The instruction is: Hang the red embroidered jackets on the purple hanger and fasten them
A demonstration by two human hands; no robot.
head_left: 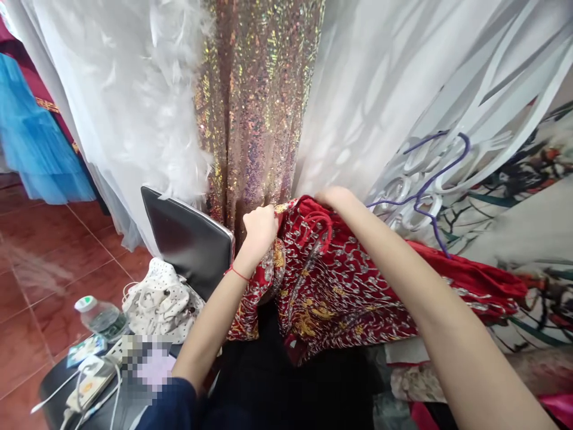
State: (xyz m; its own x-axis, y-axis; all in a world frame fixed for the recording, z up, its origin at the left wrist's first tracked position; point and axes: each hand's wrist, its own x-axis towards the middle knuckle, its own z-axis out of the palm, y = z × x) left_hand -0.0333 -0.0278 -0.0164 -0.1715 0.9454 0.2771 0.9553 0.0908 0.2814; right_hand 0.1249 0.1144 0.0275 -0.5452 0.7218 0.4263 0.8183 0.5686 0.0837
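A red garment point(340, 286) with silver and gold embroidery lies across my lap, spreading to the right. My left hand point(262, 226) is closed on its upper left edge, with a thin red string round the wrist. At the top edge my right hand point(335, 196) grips the cloth, its fingers mostly hidden behind the wrist and fabric. Between the two hands hangs a looped red cord point(323, 230) on the garment. A purple hanger point(421, 194) stands out beyond my right forearm, close to the garment.
Ahead hang a sequined cloth point(268, 101) and white feathered fabric point(147, 101). At left stand a black-backed chair point(188, 239), a dotted white cloth point(156, 301), a bottle point(101, 319) and a power strip point(92, 388) with cables. White curved metalwork point(505, 89) rises at right.
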